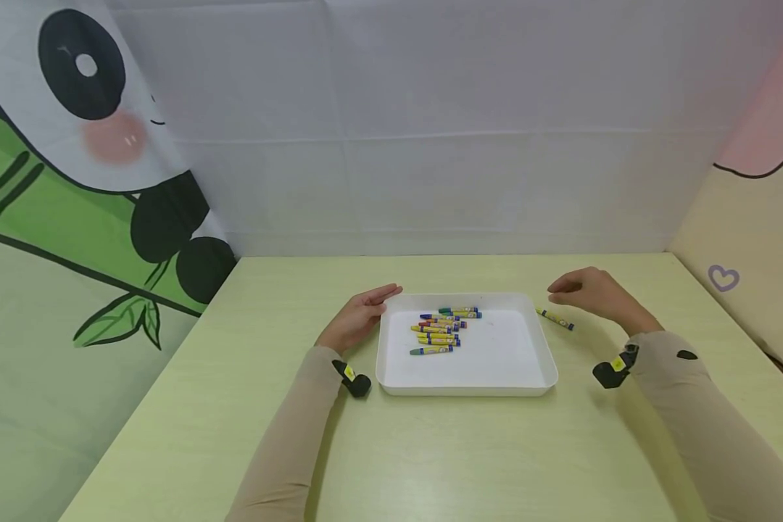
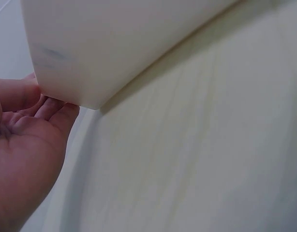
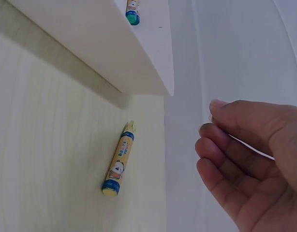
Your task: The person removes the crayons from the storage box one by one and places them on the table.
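A white tray (image 1: 541, 362) sits mid-table with several crayons (image 1: 440, 330) in its far left part. My left hand (image 1: 362, 315) rests flat against the tray's left far corner (image 2: 66, 92), fingers straight. My right hand (image 1: 587, 290) hovers right of the tray with fingers loosely curled and holds nothing (image 3: 250, 159). One yellow crayon (image 1: 554, 318) lies on the table just below that hand, beside the tray's far right corner (image 3: 158, 82); in the right wrist view the crayon (image 3: 118, 159) lies left of the fingers.
The pale green table (image 1: 431, 464) is walled by a white backdrop (image 1: 431, 145), a panda print panel (image 1: 72, 181) at left and a pink-and-cream panel (image 1: 750, 217) at right. Black wrist cameras (image 1: 352, 378) sit on both sleeves.
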Available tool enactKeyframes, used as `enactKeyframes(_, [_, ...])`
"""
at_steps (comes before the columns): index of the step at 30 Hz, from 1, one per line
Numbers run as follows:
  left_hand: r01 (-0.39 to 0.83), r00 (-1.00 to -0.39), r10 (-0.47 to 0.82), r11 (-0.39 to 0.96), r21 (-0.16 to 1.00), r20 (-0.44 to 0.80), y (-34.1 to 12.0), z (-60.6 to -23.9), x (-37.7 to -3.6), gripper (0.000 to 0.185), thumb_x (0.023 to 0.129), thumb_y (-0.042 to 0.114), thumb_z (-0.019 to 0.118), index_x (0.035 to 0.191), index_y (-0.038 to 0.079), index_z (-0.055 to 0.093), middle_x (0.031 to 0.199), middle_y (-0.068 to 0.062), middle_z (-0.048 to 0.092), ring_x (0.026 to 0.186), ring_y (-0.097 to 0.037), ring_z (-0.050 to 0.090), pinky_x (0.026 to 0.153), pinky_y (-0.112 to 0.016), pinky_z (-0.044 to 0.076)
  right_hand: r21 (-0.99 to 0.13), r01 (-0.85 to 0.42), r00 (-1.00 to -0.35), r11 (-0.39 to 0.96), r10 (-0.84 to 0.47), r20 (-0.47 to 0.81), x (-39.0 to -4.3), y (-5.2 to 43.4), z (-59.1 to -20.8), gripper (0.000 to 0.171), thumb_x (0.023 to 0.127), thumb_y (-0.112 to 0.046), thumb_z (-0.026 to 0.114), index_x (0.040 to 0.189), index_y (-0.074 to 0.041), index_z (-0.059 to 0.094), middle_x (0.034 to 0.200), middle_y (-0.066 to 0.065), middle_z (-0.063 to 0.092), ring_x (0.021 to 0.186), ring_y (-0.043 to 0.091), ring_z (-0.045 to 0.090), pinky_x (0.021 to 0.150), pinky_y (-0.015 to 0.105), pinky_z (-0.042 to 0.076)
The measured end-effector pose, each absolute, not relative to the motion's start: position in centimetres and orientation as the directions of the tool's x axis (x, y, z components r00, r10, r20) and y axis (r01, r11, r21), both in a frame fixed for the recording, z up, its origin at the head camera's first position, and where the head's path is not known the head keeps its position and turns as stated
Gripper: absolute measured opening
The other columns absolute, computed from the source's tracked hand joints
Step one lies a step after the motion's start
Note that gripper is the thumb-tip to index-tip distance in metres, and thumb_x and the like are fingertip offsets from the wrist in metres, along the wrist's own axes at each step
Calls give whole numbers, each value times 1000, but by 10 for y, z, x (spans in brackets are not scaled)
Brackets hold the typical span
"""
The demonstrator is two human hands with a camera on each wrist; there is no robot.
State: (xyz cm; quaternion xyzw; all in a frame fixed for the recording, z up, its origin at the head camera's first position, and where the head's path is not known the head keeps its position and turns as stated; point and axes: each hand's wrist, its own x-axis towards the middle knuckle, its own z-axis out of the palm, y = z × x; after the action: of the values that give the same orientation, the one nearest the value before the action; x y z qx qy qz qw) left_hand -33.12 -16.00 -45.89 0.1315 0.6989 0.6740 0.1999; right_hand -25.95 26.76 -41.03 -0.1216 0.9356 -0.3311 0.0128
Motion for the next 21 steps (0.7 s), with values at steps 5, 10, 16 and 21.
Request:
enactKeyframes(5, [-100, -886, 450, 52, 994, -112, -161, -455, -328, 48, 101, -3, 34, 148, 9, 37, 153, -2, 38, 144, -19, 30, 118, -39, 28, -630, -214, -968, 747, -247, 36, -257, 257, -396, 36, 94, -29, 61, 116, -1, 67, 113, 17, 68, 107, 36, 61, 88, 49, 51])
enactKeyframes(10, [-97, -885, 451, 58, 994, -113, -163, -454, -327, 48, 102, -3, 34, 148, 9, 37, 153, -2, 39, 144, -19, 31, 118, -39, 28, -632, -219, -966, 743, -256, 33, -258, 245, -391, 34, 94, -28, 62, 115, -2, 68, 113, 17, 68, 107, 34, 61, 88, 48, 51])
enactKeyframes(16, [-98, -881, 459, 58, 994, -114, -166, -454, -325, 48, 102, -3, 33, 148, 9, 37, 153, -1, 39, 143, -20, 31, 118, -39, 28, -629, -220, -964, 746, -266, 22, -258, 231, -387, 32, 93, -27, 63, 113, -4, 69, 112, 15, 69, 105, 31, 61, 87, 46, 51])
enactKeyframes(21, [-101, -878, 465, 52, 994, -114, -168, -454, -323, 48, 102, -3, 34, 148, 9, 37, 153, -2, 39, 143, -19, 32, 118, -39, 28, -628, -232, -957, 743, -288, 12, -258, 220, -387, 31, 92, -24, 64, 113, -2, 69, 110, 14, 69, 102, 29, 62, 85, 45, 53])
